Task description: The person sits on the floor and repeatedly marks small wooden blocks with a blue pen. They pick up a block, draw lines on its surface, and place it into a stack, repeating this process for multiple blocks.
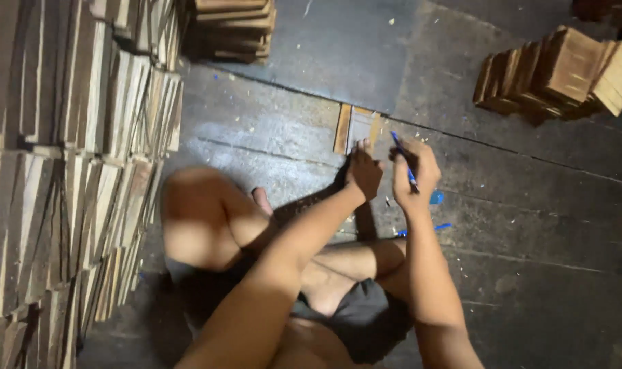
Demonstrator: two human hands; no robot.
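On a dusty concrete floor [530, 225], I sit cross-legged, my right hand [415, 174] closed around a blue pen [404, 158] whose long axis runs from 11 o'clock at its top to 5 o'clock. My left hand [363, 171] presses on a small wooden frame piece [355, 127] lying just beyond at 12 o'clock. Stacked wood slats [72, 157] wall my 9 o'clock side; a toppled pile of wooden blocks [564, 72] sits at 2 o'clock.
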